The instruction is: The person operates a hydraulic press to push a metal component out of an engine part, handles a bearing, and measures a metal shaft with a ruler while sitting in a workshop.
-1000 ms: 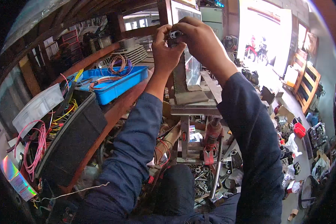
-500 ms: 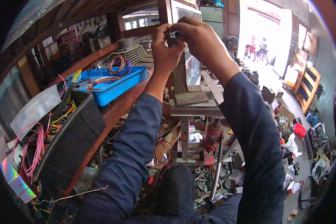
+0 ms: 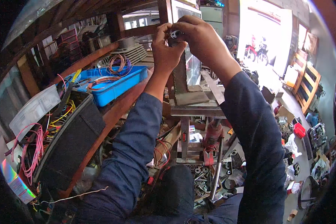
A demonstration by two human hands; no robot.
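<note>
Both of my hands are raised in front of me, closed around a small round metal part (image 3: 175, 34) with a dark centre, at the top of an upright grey metal bar (image 3: 180, 74). My left hand (image 3: 165, 50) grips the part from the left with thumb and fingers. My right hand (image 3: 199, 39) wraps over it from the right and hides most of it. The bar stands on a grey steel press frame (image 3: 196, 110), with a red bottle jack (image 3: 212, 136) below it. My sleeves are dark blue.
A blue plastic tray (image 3: 114, 87) of coiled wires sits on the wooden bench (image 3: 112, 112) at left. A black box (image 3: 69, 142) full of pink and yellow wires lies nearer. Loose metal parts (image 3: 199, 181) cover the floor below. At right are wooden frames (image 3: 306, 84) and a bright doorway.
My hands have stayed on the small part and shifted only slightly. The view has barely moved.
</note>
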